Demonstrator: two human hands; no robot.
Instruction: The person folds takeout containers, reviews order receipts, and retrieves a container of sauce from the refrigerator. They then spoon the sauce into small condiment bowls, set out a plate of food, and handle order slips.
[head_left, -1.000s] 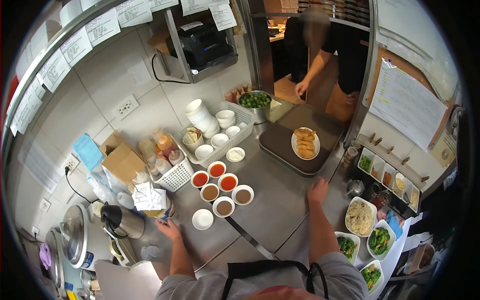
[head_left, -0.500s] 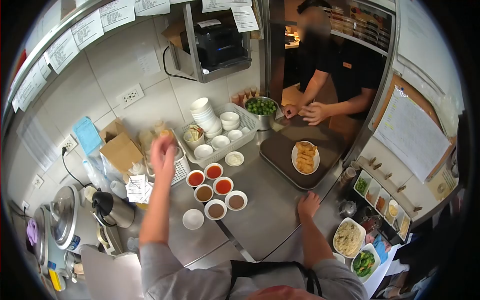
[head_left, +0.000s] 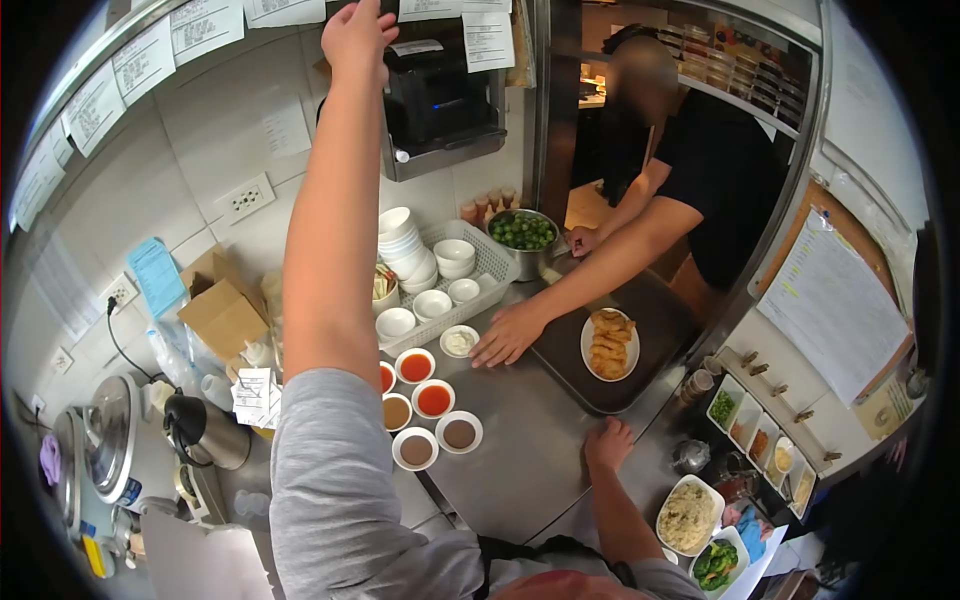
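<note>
My left hand [head_left: 358,40] is raised high to the row of paper slips on the rail, its fingers pinched together; what they hold is too small to tell. Curled fingers of my right hand [head_left: 609,444] rest on the steel counter [head_left: 520,460], just below the brown tray [head_left: 655,330]. On that tray lies an oval plate of fried food [head_left: 609,345]. Small bowls of red sauce [head_left: 434,400] and brown sauce [head_left: 459,433] stand left of the middle, partly hidden by my left arm. A co-worker's hand [head_left: 508,335] reaches beside the bowl of white sauce [head_left: 460,342].
A co-worker [head_left: 710,170] leans in through the opening over the tray. Behind the bowls are a basket of white dishes [head_left: 480,300] and a pot of green fruit [head_left: 524,232]. Rice [head_left: 689,515] and broccoli [head_left: 717,563] stand at the right, a steel jug [head_left: 215,430] at the left.
My left hand has risen from the counter, past the bottle basket, to the paper slips. My right hand stays on the counter. The co-worker has leaned in and stretched one arm towards the sauce bowls.
</note>
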